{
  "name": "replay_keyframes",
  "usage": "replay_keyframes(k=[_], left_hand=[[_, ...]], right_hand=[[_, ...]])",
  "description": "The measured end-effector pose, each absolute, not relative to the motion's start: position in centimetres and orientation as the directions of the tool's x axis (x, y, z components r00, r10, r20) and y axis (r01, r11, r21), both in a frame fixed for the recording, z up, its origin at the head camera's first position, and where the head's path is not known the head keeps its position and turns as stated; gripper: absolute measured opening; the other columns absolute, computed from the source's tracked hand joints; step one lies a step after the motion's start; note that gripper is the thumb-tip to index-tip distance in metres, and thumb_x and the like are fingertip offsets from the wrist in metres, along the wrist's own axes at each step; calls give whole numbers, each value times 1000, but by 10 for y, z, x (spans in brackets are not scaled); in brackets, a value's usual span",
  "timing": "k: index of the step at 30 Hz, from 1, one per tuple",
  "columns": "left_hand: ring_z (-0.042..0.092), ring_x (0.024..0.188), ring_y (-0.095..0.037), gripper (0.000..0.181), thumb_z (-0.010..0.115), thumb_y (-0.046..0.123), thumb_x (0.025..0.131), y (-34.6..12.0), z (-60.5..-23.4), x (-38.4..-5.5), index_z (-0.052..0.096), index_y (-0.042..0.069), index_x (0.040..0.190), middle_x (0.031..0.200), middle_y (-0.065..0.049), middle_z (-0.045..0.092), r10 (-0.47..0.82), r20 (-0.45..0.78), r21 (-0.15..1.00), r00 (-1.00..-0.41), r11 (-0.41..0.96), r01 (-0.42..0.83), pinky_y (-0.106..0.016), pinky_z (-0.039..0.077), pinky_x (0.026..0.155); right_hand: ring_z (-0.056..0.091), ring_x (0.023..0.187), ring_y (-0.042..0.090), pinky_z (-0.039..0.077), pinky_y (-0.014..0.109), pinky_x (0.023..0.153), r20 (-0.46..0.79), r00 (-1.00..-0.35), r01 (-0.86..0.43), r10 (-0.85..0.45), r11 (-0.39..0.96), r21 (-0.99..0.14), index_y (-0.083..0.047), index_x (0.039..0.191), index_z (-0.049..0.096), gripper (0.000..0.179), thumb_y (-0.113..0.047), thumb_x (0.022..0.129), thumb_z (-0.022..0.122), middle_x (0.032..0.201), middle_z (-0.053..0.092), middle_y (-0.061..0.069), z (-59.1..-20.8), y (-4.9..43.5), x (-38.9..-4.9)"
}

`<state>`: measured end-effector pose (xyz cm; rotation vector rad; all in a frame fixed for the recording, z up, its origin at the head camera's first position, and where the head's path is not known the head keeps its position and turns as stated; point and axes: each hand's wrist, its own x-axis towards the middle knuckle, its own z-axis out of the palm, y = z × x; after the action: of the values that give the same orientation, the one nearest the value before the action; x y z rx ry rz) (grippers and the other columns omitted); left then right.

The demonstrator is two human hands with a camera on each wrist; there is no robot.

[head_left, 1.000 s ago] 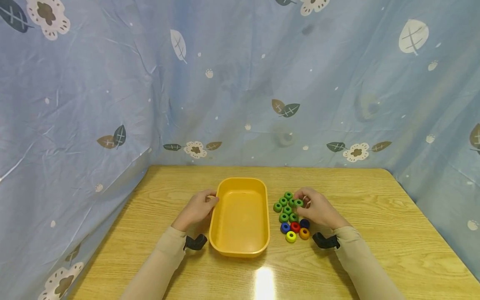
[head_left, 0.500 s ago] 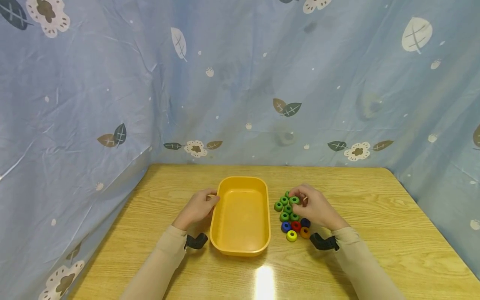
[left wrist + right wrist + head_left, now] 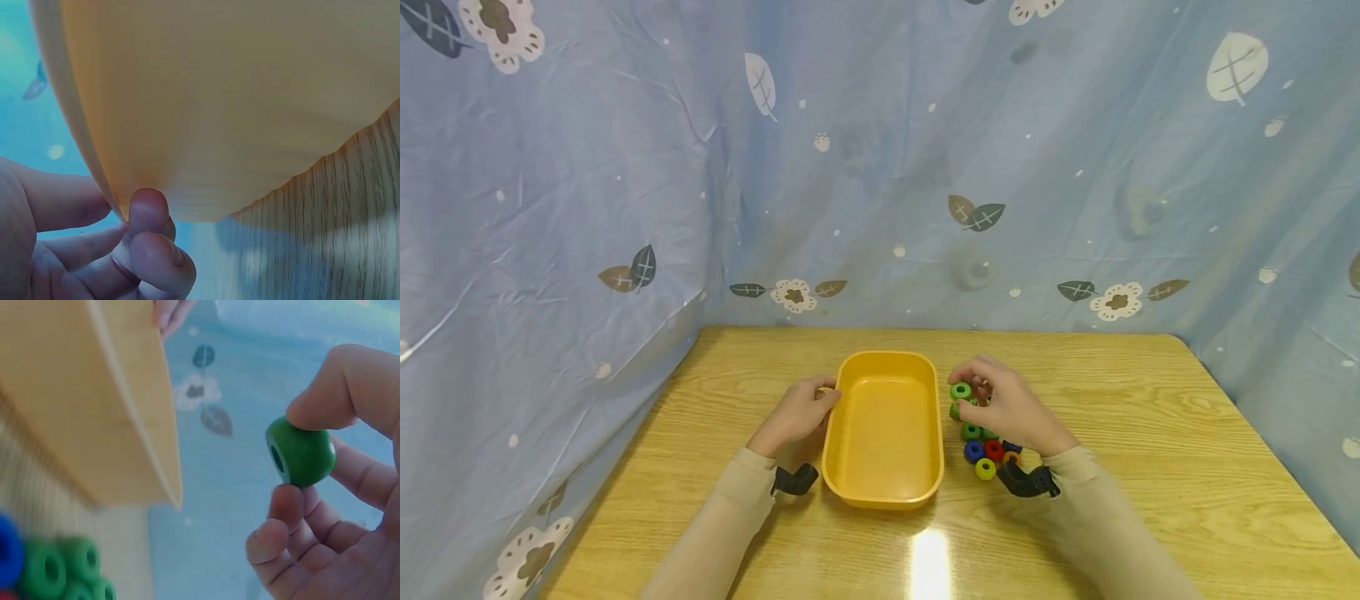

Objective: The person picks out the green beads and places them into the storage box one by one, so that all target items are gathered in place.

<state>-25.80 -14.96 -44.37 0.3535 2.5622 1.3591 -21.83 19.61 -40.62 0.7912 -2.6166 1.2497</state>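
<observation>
A yellow rectangular tray (image 3: 883, 503) stands on the table. At its left side my left hand (image 3: 796, 417) grips the rim, with the thumb and fingers (image 3: 149, 206) on either side of the wall in the left wrist view. My right hand (image 3: 1011, 404) pinches a round green bead (image 3: 301, 453) with a hole through it, between thumb and fingertips. The held bead (image 3: 960, 391) is raised near the tray's right rim. Below the right hand lie several more green beads (image 3: 972, 432), partly hidden by it.
Close to the green beads lie a blue bead (image 3: 974, 452), a red bead (image 3: 993, 450), a yellow bead (image 3: 986, 469) and an orange bead (image 3: 1011, 457). A dark blue one is partly covered by the right hand. A blue patterned curtain (image 3: 865, 167) hangs behind the wooden table (image 3: 1112, 400).
My right hand has lifted a green bead from the group and moved left with it, toward the tray. The left hand keeps its hold on the tray rim.
</observation>
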Motion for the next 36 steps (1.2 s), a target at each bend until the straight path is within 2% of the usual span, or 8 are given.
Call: replay_keyframes(k=[7, 9, 12, 14, 16, 19, 26, 36], left_hand=[[47, 50, -15, 40, 51, 19, 111, -149, -444, -258, 55, 0, 146, 69, -14, 61, 312, -79, 834, -947, 541, 108, -29, 41, 51], [52, 53, -17, 40, 51, 19, 111, -149, -444, -257, 56, 0, 145, 75, -13, 65, 300, -84, 836, -950, 540, 97, -30, 44, 52], [65, 66, -17, 39, 51, 19, 111, -148, -443, -256, 56, -1, 143, 95, -14, 73, 287, -98, 851, -953, 521, 70, -34, 57, 61], [72, 78, -19, 37, 51, 18, 111, -148, -443, -255, 57, -2, 142, 109, -15, 74, 280, -104, 861, -954, 505, 54, -38, 62, 69], [74, 83, -19, 37, 51, 18, 111, -148, -443, -255, 57, -2, 141, 115, -17, 74, 282, -111, 871, -953, 490, 44, -40, 64, 73], [73, 77, -19, 36, 51, 17, 111, -147, -443, -255, 57, -2, 141, 111, -15, 74, 281, -108, 869, -954, 493, 47, -40, 63, 71], [62, 63, -25, 37, 52, 16, 110, -146, -441, -255, 58, -4, 140, 82, -9, 68, 278, -100, 849, -955, 525, 63, -32, 51, 59], [59, 61, -24, 35, 51, 11, 109, -146, -438, -254, 58, -7, 138, 79, -9, 68, 301, -96, 865, -949, 496, 70, -28, 48, 57]], right_hand=[[54, 86, 23, 46, 29, 71, 319, -846, -508, -427, 464, -726, -17, 118, 69, 25, -6, 95, 71, 108, 64, 2, -396, 166, -234], [53, 86, 24, 46, 29, 71, 323, -836, -520, -444, 453, -724, -16, 118, 69, 25, -6, 94, 71, 107, 63, 3, -394, 157, -239], [53, 86, 23, 47, 28, 70, 330, -825, -535, -459, 445, -718, -14, 117, 69, 24, -8, 94, 72, 104, 61, 4, -391, 146, -247], [54, 86, 22, 48, 27, 70, 327, -821, -540, -467, 452, -710, -13, 116, 70, 24, -9, 93, 73, 102, 61, 4, -389, 139, -252], [55, 86, 20, 50, 27, 71, 315, -821, -539, -475, 465, -702, -13, 115, 69, 23, -11, 93, 74, 102, 60, 4, -388, 132, -256], [56, 86, 19, 52, 27, 71, 295, -820, -537, -490, 482, -692, -12, 115, 70, 22, -12, 93, 74, 103, 61, 4, -387, 123, -262], [60, 81, 14, 53, 30, 74, 260, -821, -526, -508, 497, -690, -8, 115, 70, 22, -10, 93, 72, 103, 65, 6, -393, 102, -270], [60, 82, 16, 53, 31, 77, 181, -851, -461, -492, 538, -705, -2, 115, 70, 25, -9, 91, 74, 105, 61, 10, -416, 74, -283]])
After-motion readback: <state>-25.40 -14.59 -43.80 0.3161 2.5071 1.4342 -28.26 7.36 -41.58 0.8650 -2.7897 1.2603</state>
